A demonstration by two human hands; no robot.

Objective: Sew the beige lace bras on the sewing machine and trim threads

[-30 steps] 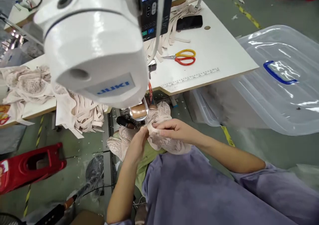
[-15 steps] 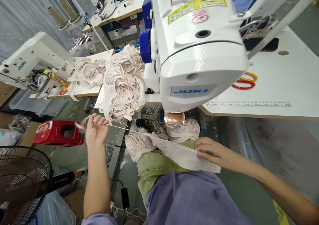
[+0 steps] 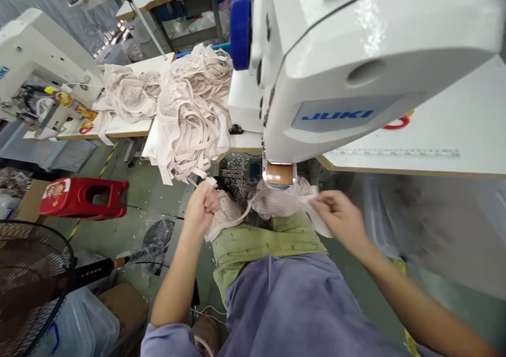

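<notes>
A pale beige lace bra lies across the lap below the sewing head, with its cups bunched and partly overlapping. My right hand is closed, pinching the bra's side band between thumb and fingers. Left of the lap, my left hand is closed too; a pale strap end pokes out above its fingers. A slack bra strap curves between the cups. Directly above hangs the white sewing machine, its brown-faced lower end close over the cloth.
A heap of beige bras fills the table edge at left, with more on the neighbouring table. A red stool and a fan stand on the left. At right, a ruler and red-handled scissors lie on the white tabletop.
My left hand has come right and inward, and the strap that was stretched taut is now slack. My right hand has risen slightly, lifting the band. The view has moved closer to the machine.
</notes>
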